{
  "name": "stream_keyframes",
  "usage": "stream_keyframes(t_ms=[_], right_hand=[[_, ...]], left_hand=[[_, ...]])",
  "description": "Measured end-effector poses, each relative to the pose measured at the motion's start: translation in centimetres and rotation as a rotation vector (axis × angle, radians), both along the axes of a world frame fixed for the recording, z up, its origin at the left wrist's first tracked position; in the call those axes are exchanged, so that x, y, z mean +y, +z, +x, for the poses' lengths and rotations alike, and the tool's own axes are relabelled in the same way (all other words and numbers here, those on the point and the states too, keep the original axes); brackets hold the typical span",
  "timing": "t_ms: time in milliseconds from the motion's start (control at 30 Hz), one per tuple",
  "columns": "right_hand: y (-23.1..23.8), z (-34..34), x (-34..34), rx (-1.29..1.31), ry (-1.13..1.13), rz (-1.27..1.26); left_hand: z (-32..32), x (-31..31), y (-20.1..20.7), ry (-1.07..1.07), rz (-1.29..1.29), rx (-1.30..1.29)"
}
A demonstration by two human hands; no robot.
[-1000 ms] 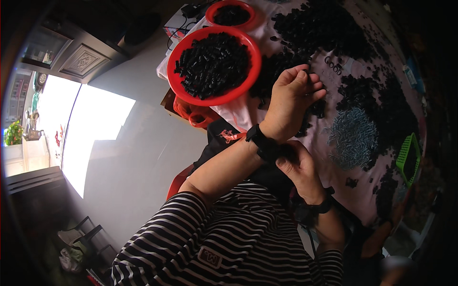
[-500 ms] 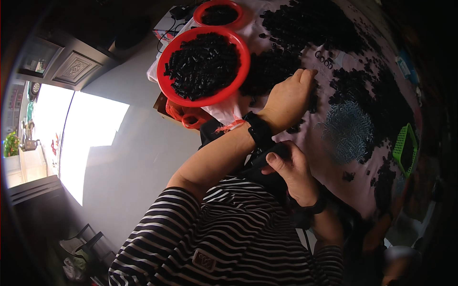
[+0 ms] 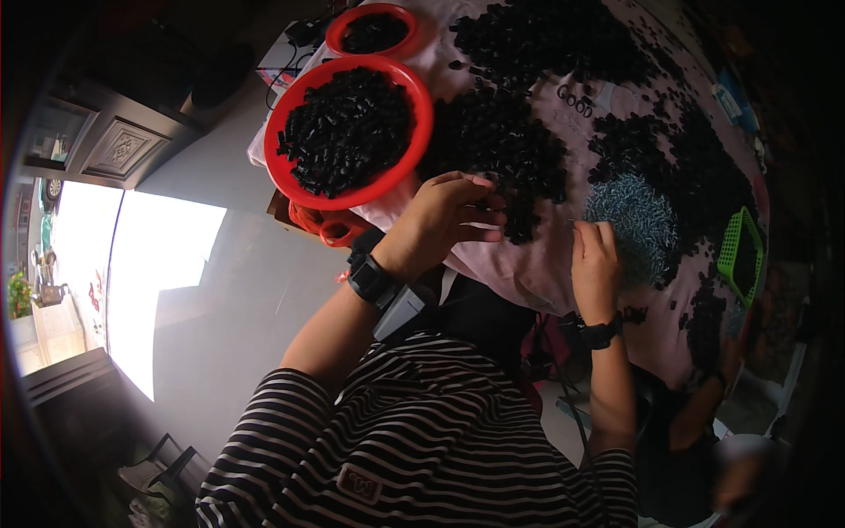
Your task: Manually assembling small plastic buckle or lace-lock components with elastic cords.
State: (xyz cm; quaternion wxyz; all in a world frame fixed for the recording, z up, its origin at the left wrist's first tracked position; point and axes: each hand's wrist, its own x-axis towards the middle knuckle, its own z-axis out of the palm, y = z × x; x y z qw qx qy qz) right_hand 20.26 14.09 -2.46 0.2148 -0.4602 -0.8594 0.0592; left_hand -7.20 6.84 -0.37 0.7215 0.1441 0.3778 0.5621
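My left hand is over the pink cloth, just right of the large red basin. Its fingers are slightly bent and apart, with nothing visible in them. Close ahead of it lie loose black plastic pieces. My right hand is at the left edge of a pile of small blue-grey, screw-like pieces. Its thumb and fingers are pinched together; whatever is between the tips is too small to make out. The large basin is heaped with short black pieces.
A smaller red basin of black pieces stands behind. More black pieces spread over the pink cloth. A green basket sits at the right edge. Another person's arm shows at lower right.
My left hand has drawn back left and nearer, its fingers now spread. My right hand has left my left wrist and gone forward and right to the blue-grey pile.
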Motion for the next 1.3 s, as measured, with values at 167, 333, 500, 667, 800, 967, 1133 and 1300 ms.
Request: stream_keyframes(t_ms=[167,333,500,667,800,967,1133,1300], right_hand=[[-1.9,-0.2,0.3,-0.072,0.045,-0.006],[-2.8,0.4,0.6,-0.069,0.088,-0.045],[-2.4,0.2,1.0,-0.139,0.135,-0.012],[-2.1,0.5,1.0,-0.04,0.124,-0.05],[-1.7,0.8,0.7,-0.085,0.116,-0.137],[-2.4,1.9,2.2,0.211,0.029,0.01],[-1.7,1.0,1.3,0.168,0.097,-0.094],[-2.5,1.5,1.0,-0.031,0.17,-0.043]], left_hand=[[-2.2,-2.4,-0.9,0.139,-0.062,0.154],[-2.0,-2.6,-4.1,0.191,0.036,1.263],[0.3,-2.4,-3.7,0.193,0.083,1.64],[0.7,-1.7,-4.8,0.197,0.005,1.686],[0.7,-1.6,-5.3,0.087,0.112,1.775],[1.3,-2.2,-3.3,-0.032,0.19,1.343],[2.3,-3.0,-2.4,-0.227,-0.041,0.533],[3.1,-3.4,-2.1,-0.277,-0.076,0.329]])
